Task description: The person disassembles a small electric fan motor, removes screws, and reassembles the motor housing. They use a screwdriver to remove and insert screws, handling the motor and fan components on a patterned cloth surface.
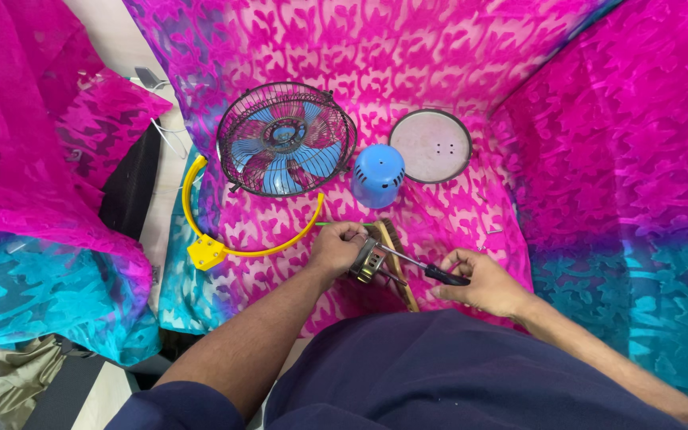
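light: bright, even, from above
shadows: faint, soft
glare: none
focus: sharp at centre
edges: wide-angle bending, pink cloth (407, 56) stretched toward the corners

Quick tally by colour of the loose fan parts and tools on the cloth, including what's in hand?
Blue: 2, caged fan, motor cover
Yellow: 1, curved bracket
Grey: 2, round plate, motor in left hand
Black-handled: 1, screwdriver in right hand
Total: 6

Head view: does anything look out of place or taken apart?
Yes. The black wire fan cage with blue blades lies flat, detached from its yellow curved bracket, blue plastic motor cover and round grey base plate, all scattered separately.
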